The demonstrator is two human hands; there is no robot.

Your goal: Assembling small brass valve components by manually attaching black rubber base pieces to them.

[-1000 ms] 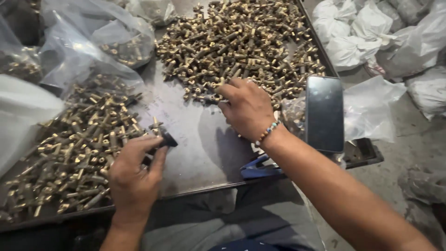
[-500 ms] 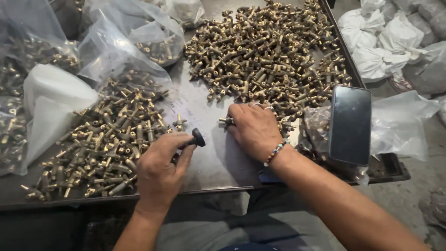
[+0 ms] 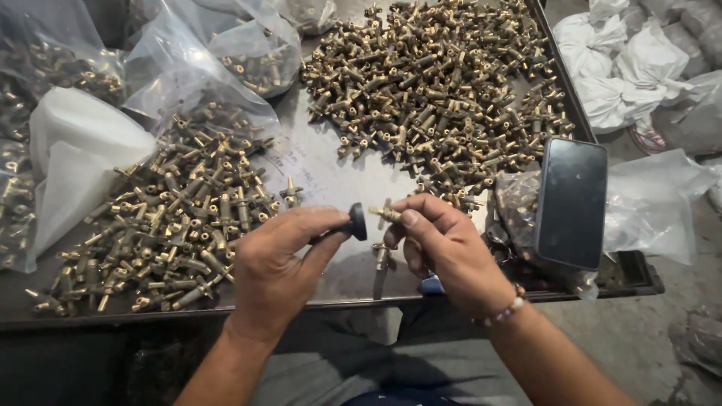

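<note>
While both hands meet over the tray (image 3: 323, 184), left hand (image 3: 274, 274) fingers pinching black knob (image 3: 356, 222), right hand (image 3: 451, 252) fingers gripping brass fitting (image 3: 385, 215)

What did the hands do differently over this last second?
The right hand left the far heap of brass fittings, picked up one brass fitting and lifted it off the metal tray. The left hand rose too, bringing its small black knob up against that fitting. The near heap, the bags and the phone stayed put.
</note>
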